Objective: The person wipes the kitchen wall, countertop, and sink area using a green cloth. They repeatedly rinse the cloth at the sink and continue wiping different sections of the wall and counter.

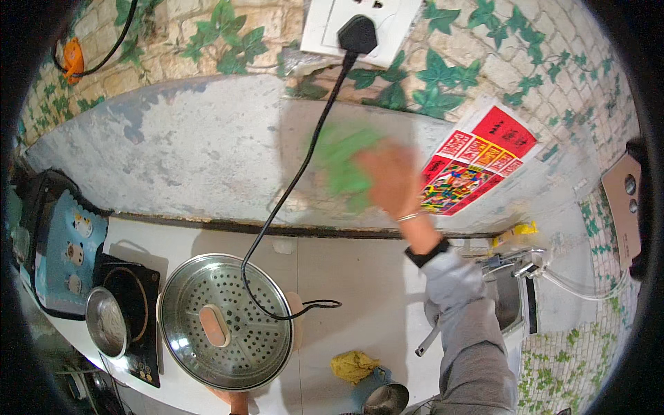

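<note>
My right hand [390,179] is blurred and presses a green cloth [342,155] against the bare grey plaster strip [207,150] of the wall. A wristband and a dark cuff show at its wrist. Only a small part of my left hand [226,399] is visible, at the near side of an electric steamer pot [259,345]; the pot hides its fingers. A clear lid [181,306] with a pink and white knob [213,325] covers the pot, and a perforated steamer tray shows through it. The pot's black cord [306,161] runs up in front of the plaster.
The cord's plug [358,35] is in a wall socket [392,31]. An induction cooker [148,332] with a metal bowl [107,321] stands left. Near the front lie a yellow cloth [354,364] and a metal cup [386,398]. A sink [506,298] with a tap [531,264] is right.
</note>
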Motion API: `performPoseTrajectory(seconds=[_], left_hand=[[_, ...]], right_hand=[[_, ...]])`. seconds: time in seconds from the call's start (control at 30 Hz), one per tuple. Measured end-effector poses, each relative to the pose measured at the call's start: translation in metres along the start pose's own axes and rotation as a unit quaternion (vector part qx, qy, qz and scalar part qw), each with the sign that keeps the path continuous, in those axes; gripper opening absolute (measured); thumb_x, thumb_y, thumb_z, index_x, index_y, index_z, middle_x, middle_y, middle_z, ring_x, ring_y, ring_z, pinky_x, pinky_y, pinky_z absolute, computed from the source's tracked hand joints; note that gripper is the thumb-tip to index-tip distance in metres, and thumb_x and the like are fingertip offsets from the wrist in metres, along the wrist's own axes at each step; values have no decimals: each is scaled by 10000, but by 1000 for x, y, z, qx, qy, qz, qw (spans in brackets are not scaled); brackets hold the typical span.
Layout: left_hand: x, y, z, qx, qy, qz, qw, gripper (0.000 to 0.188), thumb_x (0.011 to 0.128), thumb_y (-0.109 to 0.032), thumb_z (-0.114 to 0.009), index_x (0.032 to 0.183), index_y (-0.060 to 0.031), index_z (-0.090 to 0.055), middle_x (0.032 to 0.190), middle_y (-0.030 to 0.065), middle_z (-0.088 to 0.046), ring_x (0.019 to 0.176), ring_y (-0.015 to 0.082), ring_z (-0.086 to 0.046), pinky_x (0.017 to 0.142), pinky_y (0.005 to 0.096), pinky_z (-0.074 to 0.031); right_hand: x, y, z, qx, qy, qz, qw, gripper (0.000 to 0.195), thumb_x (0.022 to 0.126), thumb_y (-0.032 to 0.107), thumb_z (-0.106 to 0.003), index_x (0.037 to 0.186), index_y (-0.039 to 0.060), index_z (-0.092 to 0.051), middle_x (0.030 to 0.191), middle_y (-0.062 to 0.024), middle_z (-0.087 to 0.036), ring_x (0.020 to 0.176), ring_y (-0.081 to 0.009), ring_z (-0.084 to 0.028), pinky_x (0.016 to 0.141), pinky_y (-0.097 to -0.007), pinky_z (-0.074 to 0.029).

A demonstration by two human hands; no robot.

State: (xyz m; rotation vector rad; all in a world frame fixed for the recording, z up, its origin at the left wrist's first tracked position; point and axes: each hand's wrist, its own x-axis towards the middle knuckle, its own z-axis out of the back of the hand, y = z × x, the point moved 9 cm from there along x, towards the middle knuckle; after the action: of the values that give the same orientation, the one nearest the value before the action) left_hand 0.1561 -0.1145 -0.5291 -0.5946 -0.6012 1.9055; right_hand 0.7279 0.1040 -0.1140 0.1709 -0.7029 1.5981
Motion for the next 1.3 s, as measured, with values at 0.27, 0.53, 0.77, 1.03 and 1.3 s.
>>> performPoseTrajectory(seconds=[0.27, 0.53, 0.77, 1.03, 1.3], left_hand=[[1, -62, 1, 118, -7, -101, 988, 814, 810, -414, -687, 1432, -35, -323, 1451, 166, -370, 1322, 318, -376, 1098, 466, -295], [4, -78, 14, 169, -22, -127, 977, 653, 862, -355, -649, 1375, -31, -405, 1391, 163, -446, 1257, 297, -449, 1057, 450, -353], [-4, -104, 16, 210, -34, -178, 961, 518, 909, -303, -615, 1325, -27, -478, 1338, 161, -513, 1200, 278, -514, 1021, 436, -403], [-21, -149, 27, 285, -116, -309, 900, 510, 931, -344, -570, 1340, -51, -492, 1359, 144, -512, 1229, 295, -480, 1042, 463, -362], [-10, -62, 3, 107, 3, -94, 990, 599, 962, -439, -434, 1413, -46, -423, 1461, 86, -441, 1426, 292, -233, 1207, 405, -102]], right_hand=[[43, 40, 44, 67, -221, -39, 972, 719, 718, 267, -676, 1384, 85, -475, 1275, -132, -564, 1057, -352, -556, 1053, -503, -333], [-1, -34, 83, -106, -239, -131, 956, 587, 742, 277, -640, 1278, 50, -565, 1280, -140, -541, 1152, -368, -500, 1055, -523, -323], [44, 25, 66, 36, -213, 60, 975, 471, 797, 226, -594, 1212, 5, -565, 1267, -132, -567, 1194, -332, -500, 1074, -477, -359], [-62, 89, -118, -31, 99, 392, 914, 516, 839, 83, -538, 1351, 73, -477, 1464, -79, -417, 1363, -236, -369, 1170, -329, -273], [10, 78, -32, -123, -29, 229, 965, 422, 878, 213, -488, 1291, 186, -572, 1400, 15, -504, 1322, -146, -436, 1121, -383, -273]])
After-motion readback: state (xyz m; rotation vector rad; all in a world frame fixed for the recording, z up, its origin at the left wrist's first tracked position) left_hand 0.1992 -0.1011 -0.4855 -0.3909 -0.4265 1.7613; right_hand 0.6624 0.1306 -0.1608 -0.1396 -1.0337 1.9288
